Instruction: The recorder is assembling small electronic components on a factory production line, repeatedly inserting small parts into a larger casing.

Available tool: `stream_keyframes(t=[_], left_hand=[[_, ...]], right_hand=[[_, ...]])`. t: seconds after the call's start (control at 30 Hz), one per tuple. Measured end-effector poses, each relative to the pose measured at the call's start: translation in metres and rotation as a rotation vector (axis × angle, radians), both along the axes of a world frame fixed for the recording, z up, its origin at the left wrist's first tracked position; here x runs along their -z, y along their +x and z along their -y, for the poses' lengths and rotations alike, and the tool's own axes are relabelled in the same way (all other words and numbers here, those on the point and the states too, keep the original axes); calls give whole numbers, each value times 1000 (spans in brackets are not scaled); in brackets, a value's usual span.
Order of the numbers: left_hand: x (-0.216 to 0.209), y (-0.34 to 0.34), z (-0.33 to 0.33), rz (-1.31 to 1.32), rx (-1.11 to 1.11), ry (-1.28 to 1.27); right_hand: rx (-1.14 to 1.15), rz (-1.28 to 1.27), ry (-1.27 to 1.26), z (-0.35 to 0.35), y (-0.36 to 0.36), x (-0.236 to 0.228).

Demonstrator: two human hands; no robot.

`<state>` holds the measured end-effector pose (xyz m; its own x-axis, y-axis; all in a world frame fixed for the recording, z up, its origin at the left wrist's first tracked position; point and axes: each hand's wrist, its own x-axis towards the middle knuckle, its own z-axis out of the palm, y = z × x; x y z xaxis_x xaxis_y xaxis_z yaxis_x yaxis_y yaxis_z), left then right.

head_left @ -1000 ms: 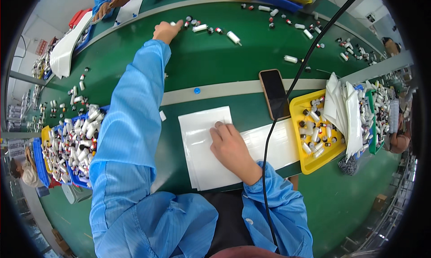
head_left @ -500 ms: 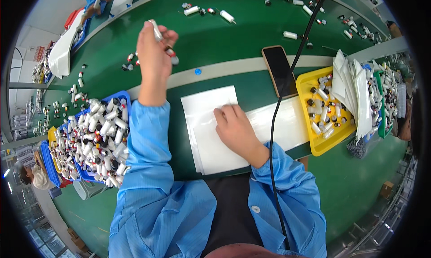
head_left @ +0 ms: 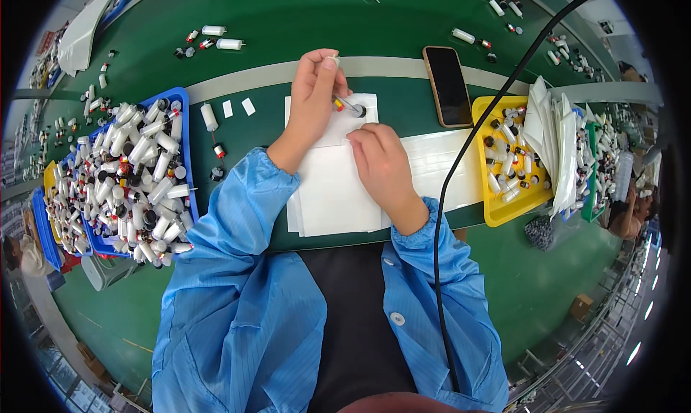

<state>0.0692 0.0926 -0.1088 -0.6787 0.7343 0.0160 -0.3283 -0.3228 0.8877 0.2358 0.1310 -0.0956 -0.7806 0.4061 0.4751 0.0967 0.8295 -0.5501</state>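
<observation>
My left hand [head_left: 317, 89] is closed around a small cylindrical part [head_left: 355, 110] with a red-and-yellow band and a dark end. Most of the part is hidden by my fingers, and a pale tip shows above the thumb. Beneath both hands lies a stack of white sheets [head_left: 331, 197]. My right hand [head_left: 385, 165] rests on it with bent fingers, the thumb and forefinger pinching at the upper edge of the top sheet. To the left on the green table lie a white cylinder [head_left: 209, 116], a red-and-black piece [head_left: 219, 151] and two small white rectangles [head_left: 248, 106].
A blue tray [head_left: 184, 125] heaped with white cylinders stands at left. On the right are a phone [head_left: 448, 88], a yellow tray [head_left: 497, 215] of parts and upright white sheets [head_left: 540, 125]. A black cable [head_left: 461, 154] hangs across the view. Loose cylinders [head_left: 230, 44] lie beyond the grey strip.
My left hand has come back from the far green surface to above the sheets, still holding parts. My right hand stays on the sheets, its fingers now at the top sheet's edge. The view has shifted.
</observation>
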Motion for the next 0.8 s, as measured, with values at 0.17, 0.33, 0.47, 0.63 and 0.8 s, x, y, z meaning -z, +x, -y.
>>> stream_keyframes(t=[0.17, 0.33, 0.47, 0.63, 0.8], left_hand=[[0, 5, 2, -144, 32, -25], [1, 4, 2, -116, 9, -9], [3, 2, 2, -73, 8, 1], [1, 2, 3, -37, 4, 6], [2, 1, 3, -40, 23, 14]], right_hand=[[90, -5, -184, -1, -2, -5], [138, 38, -75, 0, -4, -2], [72, 108, -140, -3, -6, -14], [-106, 202, -134, -13, -3, -29], [-131, 266, -36, -16, -2, -29]])
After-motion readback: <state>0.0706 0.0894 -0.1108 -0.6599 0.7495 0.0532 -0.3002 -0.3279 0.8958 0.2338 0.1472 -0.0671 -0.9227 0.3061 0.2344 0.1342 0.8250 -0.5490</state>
